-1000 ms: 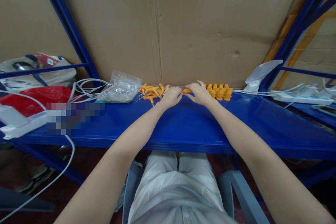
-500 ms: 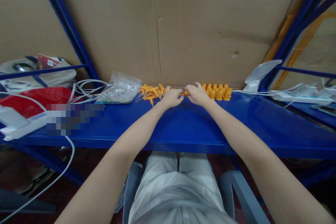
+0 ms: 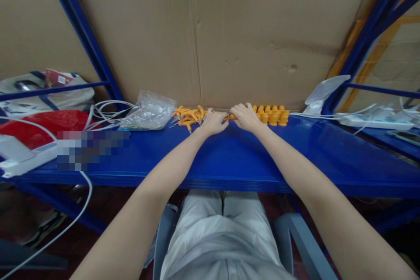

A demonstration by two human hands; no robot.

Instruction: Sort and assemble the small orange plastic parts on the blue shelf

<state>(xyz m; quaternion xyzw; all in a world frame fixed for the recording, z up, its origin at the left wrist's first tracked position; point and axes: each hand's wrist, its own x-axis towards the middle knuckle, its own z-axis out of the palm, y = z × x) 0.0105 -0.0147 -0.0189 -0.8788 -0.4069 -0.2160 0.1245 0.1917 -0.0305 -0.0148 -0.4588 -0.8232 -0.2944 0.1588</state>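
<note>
Both hands meet over the back of the blue table, with a small orange piece (image 3: 231, 117) between them. My left hand (image 3: 215, 123) is closed on one end of it, and my right hand (image 3: 244, 116) has its fingers wrapped round the other end. The piece is mostly hidden by the fingers. Beside my left hand lies a loose pile of orange branched pieces (image 3: 188, 116) with small metal chains. Just right of my right hand, orange knob-like pieces (image 3: 274, 117) stand upright in rows.
A clear plastic bag (image 3: 149, 111) lies left of the pile, near white cables (image 3: 108, 107) and a red bag (image 3: 42, 127). Cardboard (image 3: 243, 39) walls the back. A white power strip (image 3: 377, 121) sits at the right. Blue table (image 3: 236, 157) edge runs in front.
My right hand's fingers have shifted slightly around the orange piece. Otherwise the hands, pile and rows look the same, with a slight shift of the view.
</note>
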